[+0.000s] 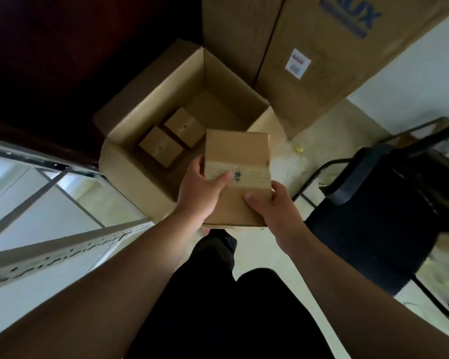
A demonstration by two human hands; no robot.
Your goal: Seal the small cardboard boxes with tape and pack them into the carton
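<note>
While the left hand (200, 187) and right hand (272, 206) grip a taped small box (237, 151) just above its near corner, the open carton (130, 172) sits on pale floor (322, 146), two sealed boxes (161, 147) inside. Black chair (373, 229) at right; tall carton (322, 73) against white wall (412, 73).

Small box (237, 151), brown cardbd, tape strip (246, 177) across top, up in air over near-rt edge of open carton (140, 110); 2 more small boxes (161, 147) side by side on carton floor, left side.
</note>
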